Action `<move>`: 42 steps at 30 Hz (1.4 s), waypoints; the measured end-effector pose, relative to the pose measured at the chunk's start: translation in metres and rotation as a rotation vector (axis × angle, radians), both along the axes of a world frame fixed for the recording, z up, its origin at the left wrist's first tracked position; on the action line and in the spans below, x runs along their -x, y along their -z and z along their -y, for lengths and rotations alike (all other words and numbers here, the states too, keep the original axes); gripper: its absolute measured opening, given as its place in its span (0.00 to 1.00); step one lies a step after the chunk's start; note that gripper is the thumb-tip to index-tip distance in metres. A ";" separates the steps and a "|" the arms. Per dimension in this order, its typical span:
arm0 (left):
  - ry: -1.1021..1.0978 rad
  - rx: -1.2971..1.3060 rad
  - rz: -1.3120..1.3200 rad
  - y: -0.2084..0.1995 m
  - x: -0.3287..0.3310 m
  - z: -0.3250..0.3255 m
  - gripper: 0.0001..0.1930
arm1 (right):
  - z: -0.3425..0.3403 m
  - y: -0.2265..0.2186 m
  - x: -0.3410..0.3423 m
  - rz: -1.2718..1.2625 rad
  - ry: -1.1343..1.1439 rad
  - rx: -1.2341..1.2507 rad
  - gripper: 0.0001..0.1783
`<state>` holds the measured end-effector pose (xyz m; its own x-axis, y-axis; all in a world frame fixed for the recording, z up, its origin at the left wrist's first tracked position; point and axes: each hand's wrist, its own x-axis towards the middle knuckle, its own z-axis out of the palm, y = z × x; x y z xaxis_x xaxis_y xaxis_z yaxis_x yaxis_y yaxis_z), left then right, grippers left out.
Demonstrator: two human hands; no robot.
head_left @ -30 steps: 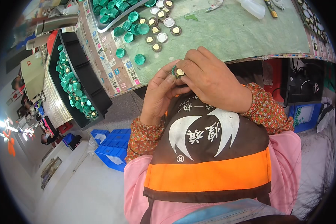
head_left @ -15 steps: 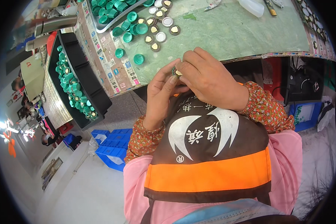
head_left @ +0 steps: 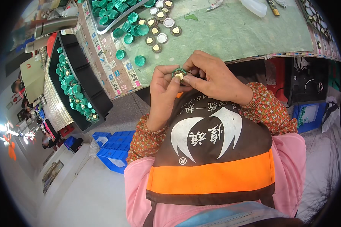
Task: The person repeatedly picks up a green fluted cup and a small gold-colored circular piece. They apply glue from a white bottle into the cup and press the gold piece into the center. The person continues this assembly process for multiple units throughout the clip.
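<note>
Between my two hands, just off the near edge of the green-covered table, is a green fluted bottle cap (head_left: 179,73) with a dark, cream-centred piece at its face. My left hand (head_left: 163,85) pinches it from the left, thumb on the cream part. From the right, my right hand (head_left: 213,77) grips the same cap between thumb and bent fingers. Two single green caps, one farther left (head_left: 120,54) and one nearer (head_left: 140,60), lie on the table beyond my left hand. Farther up are several dark pieces with cream centres (head_left: 156,47) and white discs (head_left: 162,38).
A clear tray (head_left: 102,29) heaped with green caps stands at the far left of the table. Left of the table is a black bin (head_left: 85,75) holding more caps. Blue crates (head_left: 119,145) sit on the floor. A white bottle (head_left: 254,7) lies at the back.
The cap has turned so that its green rim and cream centre show more. My right-hand fingers have drawn back from over it, and my left fingers have shifted around it.
</note>
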<state>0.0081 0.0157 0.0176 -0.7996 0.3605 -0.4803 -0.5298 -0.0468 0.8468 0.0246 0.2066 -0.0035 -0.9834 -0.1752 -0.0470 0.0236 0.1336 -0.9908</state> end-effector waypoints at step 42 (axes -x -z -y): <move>0.082 1.216 -0.884 0.027 0.114 0.106 0.12 | -0.154 0.037 0.059 -0.459 0.550 -1.216 0.22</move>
